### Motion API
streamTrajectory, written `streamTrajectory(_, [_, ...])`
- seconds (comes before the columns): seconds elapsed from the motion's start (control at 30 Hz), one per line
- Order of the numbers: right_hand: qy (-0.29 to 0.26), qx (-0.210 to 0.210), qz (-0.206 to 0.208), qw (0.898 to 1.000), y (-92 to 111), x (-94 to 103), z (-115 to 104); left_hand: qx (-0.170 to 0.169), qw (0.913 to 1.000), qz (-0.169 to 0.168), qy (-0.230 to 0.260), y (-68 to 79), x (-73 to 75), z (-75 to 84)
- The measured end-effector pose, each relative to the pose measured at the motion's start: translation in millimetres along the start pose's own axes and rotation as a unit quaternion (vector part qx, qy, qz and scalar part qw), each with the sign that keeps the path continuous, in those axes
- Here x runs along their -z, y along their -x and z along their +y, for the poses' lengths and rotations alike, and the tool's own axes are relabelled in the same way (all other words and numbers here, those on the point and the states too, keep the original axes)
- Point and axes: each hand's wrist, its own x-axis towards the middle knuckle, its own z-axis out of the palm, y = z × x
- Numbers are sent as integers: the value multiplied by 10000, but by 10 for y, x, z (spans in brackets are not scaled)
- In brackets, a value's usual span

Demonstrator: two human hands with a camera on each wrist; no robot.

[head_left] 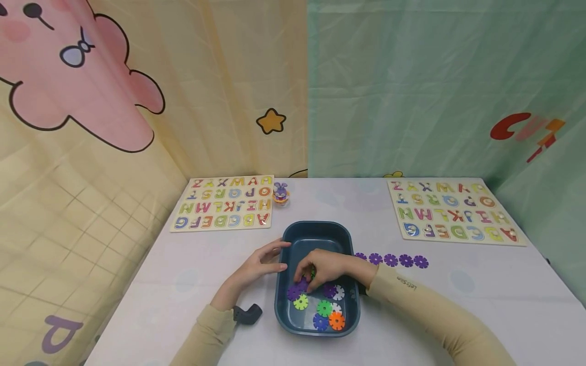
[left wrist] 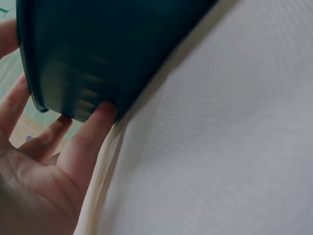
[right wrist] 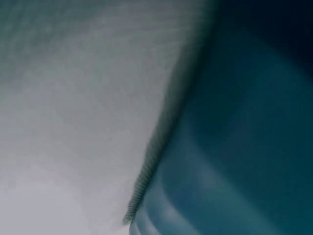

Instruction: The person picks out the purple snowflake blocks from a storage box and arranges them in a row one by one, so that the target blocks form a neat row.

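Observation:
A dark blue plastic tub (head_left: 318, 227) stands on the table, with several notched snowflake discs on its floor. My right hand (head_left: 323, 268) reaches in over the tub's right wall and pinches a purple snowflake disc (head_left: 302, 283) between curled fingers and thumb. Close by lie another purple disc (head_left: 293, 293) and a yellow-green disc (head_left: 300, 302). Fingers extended, my left hand (head_left: 257, 264) touches the tub's left side; the left wrist view shows its fingertips against the outer wall (left wrist: 73, 58). In the right wrist view only sleeve and tub wall show, the hand itself hidden.
Purple discs (head_left: 390, 260) form a row right of the tub. Orange (head_left: 337, 321), green (head_left: 324, 308) and blue (head_left: 320, 322) discs lie at its near end. Letter boards (head_left: 224, 203) stand back left and right (head_left: 458, 211). A small rabbit toy (head_left: 281, 194) sits behind.

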Motion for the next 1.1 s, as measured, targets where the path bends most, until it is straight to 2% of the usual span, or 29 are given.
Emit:
streamTrajectory(0.37, [155, -164, 151, 9996, 1, -4, -3, 21, 10000, -4, 43, 6, -1, 9])
streamTrajectory(0.77, [871, -20, 214, 9960, 10, -15, -18, 12, 10000, 6, 31, 13, -9, 16])
streamTrajectory(1.1, [421, 30, 134, 9990, 30, -24, -6, 5, 10000, 18, 15, 10, -14, 10])
